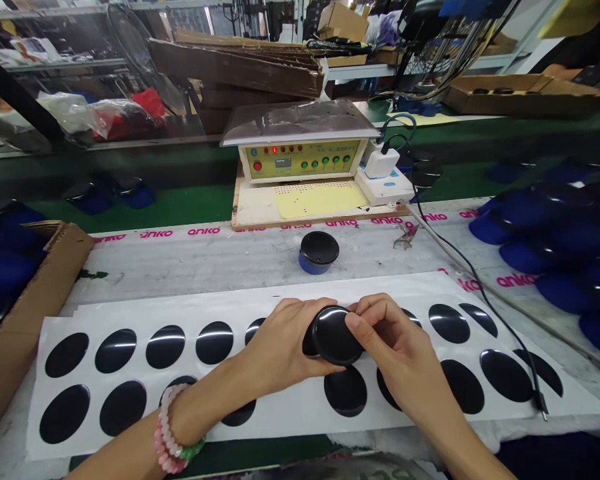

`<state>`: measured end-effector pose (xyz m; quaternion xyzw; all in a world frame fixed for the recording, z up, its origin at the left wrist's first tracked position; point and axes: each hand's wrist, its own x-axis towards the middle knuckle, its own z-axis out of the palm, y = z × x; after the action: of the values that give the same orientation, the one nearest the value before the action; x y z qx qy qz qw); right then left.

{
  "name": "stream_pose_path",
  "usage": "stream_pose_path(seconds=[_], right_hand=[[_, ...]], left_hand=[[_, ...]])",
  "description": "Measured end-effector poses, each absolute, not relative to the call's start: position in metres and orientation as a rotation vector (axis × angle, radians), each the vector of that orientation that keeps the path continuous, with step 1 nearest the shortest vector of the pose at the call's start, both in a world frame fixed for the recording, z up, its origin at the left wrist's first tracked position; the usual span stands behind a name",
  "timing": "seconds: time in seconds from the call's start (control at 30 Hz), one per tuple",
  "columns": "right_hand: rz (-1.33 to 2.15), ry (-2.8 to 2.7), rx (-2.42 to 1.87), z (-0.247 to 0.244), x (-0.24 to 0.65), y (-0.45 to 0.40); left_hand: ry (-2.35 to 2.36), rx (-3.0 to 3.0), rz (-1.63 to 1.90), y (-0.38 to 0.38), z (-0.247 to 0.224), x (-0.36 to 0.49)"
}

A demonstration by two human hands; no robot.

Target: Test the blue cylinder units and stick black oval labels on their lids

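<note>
My left hand (293,343) is wrapped round a round black-topped piece (336,335) above the middle of a white sheet (295,407). At the piece's right edge, my right hand (393,337) pinches with thumb and fingers; whether a thin disc is between them is too small to tell. Rows of glossy black discs (215,343) lie on the sheet, some hidden under my arms. Beyond the sheet stands a blue round piece with a black top (319,252).
A control box (303,160) stands at the back centre beside a white plug adapter (383,180). Blue pieces (555,233) are piled at the right. A cardboard box (30,300) holds more at the left. A black cable (480,287) crosses the sheet's right part.
</note>
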<state>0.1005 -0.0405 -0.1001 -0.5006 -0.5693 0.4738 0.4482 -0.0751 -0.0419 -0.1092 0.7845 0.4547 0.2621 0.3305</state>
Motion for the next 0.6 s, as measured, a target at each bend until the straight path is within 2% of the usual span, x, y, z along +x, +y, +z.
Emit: stream_pose_path(seconds=[0.43, 0.6], right_hand=[[1.012, -1.525, -1.281, -0.109, 0.098, -0.043], [1.15, -1.382, -1.352, -0.11, 0.109, -0.038]], left_hand=[[1.188, 2.124, 0.722, -0.044, -0.114, -0.077], [1.208, 2.305, 0.632, -0.048, -0.111, -0.076]])
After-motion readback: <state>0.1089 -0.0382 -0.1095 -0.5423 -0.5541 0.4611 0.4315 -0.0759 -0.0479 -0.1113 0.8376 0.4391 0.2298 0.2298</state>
